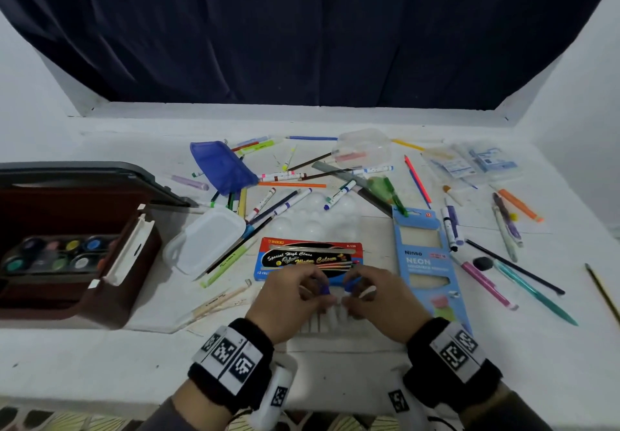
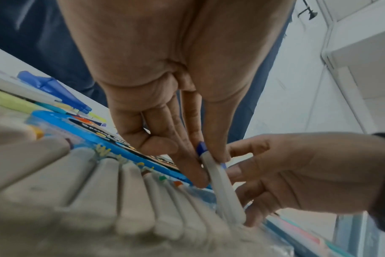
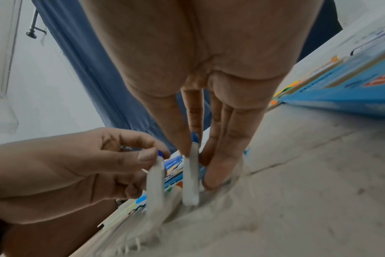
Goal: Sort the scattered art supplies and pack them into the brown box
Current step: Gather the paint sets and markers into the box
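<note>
A row of white paint tubes (image 1: 322,321) lies in front of the red and blue watercolour box (image 1: 308,256). My left hand (image 1: 320,291) pinches one white tube with a blue cap (image 2: 220,182) and holds it tilted up over the row's right end. My right hand (image 1: 352,291) pinches a second blue-capped tube (image 3: 191,173) just beside it, its bottom end down among the row. The open brown box (image 1: 110,310) sits at the far left with a tray of paint pots (image 1: 57,253) inside.
A light blue neon pencil box (image 1: 422,263) lies right of my hands. A white lidded container (image 1: 208,239), a blue pouch (image 1: 221,165), a clear tub (image 1: 365,148) and a white palette (image 1: 315,216) lie beyond, among several scattered markers and pencils.
</note>
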`<state>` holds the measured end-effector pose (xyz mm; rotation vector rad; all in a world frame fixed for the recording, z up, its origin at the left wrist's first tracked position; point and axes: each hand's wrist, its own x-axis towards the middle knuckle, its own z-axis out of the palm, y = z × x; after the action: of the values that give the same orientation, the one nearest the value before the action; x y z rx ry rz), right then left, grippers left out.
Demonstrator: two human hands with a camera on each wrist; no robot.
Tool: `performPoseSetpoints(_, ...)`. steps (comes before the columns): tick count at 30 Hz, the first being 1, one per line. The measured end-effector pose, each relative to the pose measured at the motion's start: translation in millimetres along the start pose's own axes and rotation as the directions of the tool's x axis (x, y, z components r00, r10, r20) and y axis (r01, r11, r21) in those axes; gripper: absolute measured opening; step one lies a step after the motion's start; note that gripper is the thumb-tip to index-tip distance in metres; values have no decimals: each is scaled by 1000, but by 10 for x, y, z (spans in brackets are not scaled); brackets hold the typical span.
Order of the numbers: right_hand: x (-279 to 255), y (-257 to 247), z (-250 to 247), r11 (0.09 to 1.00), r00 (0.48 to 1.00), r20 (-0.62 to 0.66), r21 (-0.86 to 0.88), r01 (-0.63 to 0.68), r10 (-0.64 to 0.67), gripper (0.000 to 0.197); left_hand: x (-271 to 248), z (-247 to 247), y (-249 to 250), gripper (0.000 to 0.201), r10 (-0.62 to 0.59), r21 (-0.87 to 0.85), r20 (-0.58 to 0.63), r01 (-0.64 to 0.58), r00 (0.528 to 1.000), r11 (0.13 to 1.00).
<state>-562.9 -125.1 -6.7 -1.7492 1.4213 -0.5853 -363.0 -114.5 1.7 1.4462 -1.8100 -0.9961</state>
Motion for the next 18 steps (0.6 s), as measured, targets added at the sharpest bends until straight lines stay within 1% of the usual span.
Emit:
performPoseSetpoints(2,36,7,1,1000,1000,8,6,-3,3,13,38,16,-7,22,9,98,20,-11,1000,995)
performPoseSetpoints(4,42,-7,-2,1000,1000,29,-1,1,-1,13,52,42,-3,22,34,176,50,-43,998,983)
performPoseSetpoints(6,35,-21,-9,1000,999,38,-23,10,-9,14,55,77,-6,29,44,232,76,-60,996,971)
performPoseSetpoints(10,20,-58,-28,992,997,52,-110,55,-49,17,16,112,-6,42,28,348,54,-45,998,937)
performPoseSetpoints(14,19,-108,-45,972,995,80,-220,83,-66,18,9,131,22,49,24,540,85,-66,996,839)
performPoseSetpoints(18,9,-183,-7,942,991,91,-315,118,-94,23,49,144,87,43,-13,673,137,-83,991,735)
